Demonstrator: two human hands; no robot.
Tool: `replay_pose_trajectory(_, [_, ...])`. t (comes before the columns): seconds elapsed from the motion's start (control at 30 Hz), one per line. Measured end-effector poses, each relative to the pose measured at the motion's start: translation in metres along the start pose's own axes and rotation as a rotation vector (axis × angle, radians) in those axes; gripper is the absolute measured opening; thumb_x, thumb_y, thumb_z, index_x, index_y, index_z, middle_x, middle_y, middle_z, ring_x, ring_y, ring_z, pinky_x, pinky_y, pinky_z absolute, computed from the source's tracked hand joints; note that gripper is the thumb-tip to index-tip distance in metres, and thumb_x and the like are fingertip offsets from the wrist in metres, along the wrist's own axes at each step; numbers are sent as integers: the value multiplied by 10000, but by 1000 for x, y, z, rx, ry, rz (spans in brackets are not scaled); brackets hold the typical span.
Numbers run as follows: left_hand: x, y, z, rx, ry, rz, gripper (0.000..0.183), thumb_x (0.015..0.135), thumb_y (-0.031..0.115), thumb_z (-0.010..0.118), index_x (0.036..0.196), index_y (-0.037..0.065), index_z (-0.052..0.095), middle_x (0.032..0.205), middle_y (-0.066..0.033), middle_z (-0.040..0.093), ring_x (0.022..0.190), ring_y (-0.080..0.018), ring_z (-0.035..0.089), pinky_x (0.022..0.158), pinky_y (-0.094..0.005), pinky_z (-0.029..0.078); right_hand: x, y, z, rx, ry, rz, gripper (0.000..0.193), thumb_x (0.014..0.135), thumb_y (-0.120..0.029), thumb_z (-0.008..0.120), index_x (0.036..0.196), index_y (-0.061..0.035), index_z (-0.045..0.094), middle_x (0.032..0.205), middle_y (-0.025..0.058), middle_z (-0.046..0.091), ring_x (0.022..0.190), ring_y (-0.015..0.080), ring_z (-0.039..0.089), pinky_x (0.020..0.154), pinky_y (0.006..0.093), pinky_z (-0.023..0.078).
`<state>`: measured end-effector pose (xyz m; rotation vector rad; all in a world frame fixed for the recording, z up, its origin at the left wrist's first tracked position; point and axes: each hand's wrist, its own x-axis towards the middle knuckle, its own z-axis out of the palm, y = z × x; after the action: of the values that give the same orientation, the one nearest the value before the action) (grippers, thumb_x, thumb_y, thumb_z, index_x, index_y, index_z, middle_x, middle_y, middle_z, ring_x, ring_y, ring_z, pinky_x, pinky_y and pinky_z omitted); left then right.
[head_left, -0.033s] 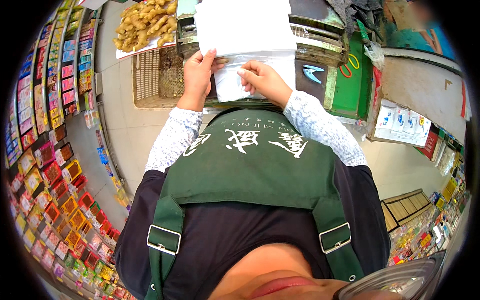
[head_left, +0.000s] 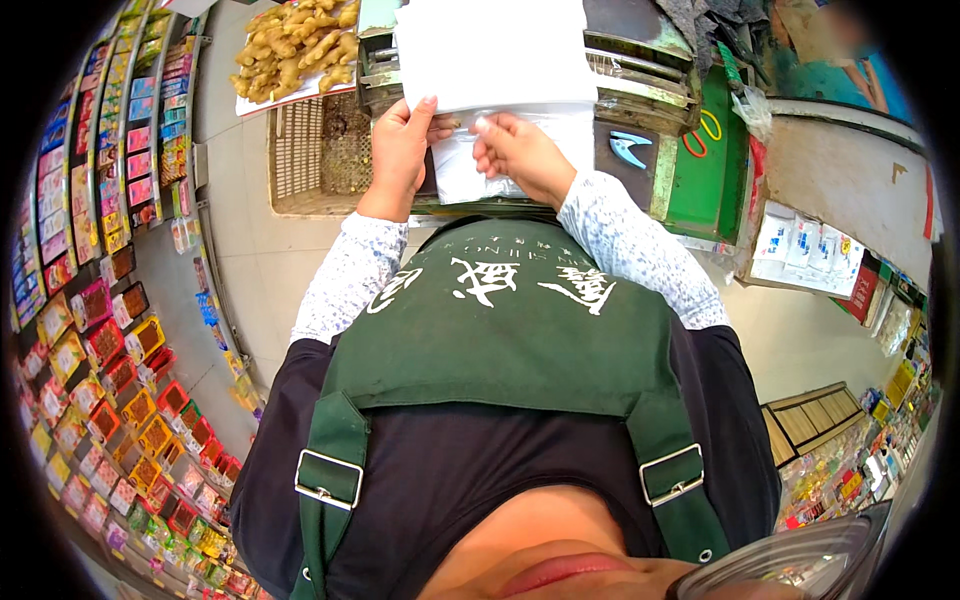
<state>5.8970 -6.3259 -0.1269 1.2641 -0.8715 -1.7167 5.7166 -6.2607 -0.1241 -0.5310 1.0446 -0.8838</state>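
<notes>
The half-curled left hand [head_left: 401, 152] touches the white sheet [head_left: 495, 55]; the right hand [head_left: 526, 157] curls loosely near its lower edge. Whether either grips is unclear.

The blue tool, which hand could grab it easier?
Probably the right hand: it's nearer the blue tool, on the same side. The left hand is farther, by the left edge of the white sheets.

Gap between hands [head_left: 528, 160], blue tool [head_left: 621, 149] rightward
</notes>
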Motion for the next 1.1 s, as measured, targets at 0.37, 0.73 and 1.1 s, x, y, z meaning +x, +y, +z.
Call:
replay_pose_trajectory(0.37, [-2, -5, 4, 14, -21, 118, 177, 921, 132, 720, 1027, 7, 656, 918, -71, 706, 747, -108, 659, 669, -252, 564, 33, 7, 12, 358, 90, -104, 385, 989, -343, 623, 897, 31, 619, 776, 98, 642, 651, 180, 602, 615, 298, 497])
replay_pose_trajectory(0.73, [-15, -12, 27, -46, 139, 181, 588, 905, 13, 670, 1376, -2, 319, 984, -99, 637, 743, -121, 621, 630, -254, 523, 34, 6, 25, 300, 187, -75, 374, 941, -300, 694, 689, -48, 579, 590, 18, 529, 520, 114, 461, 480, 273, 355])
replay_pose_trajectory(1.1, [-18, -10, 29, -352, 62, 56, 542, 913, 16, 671, 1352, 58, 357, 1012, -105, 644, 780, -159, 638, 673, -268, 540, 12, -13, -12, 402, 331, -204, 384, 989, -253, 621, 658, -115, 484, 561, 2, 462, 472, 104, 368, 448, 253, 292])
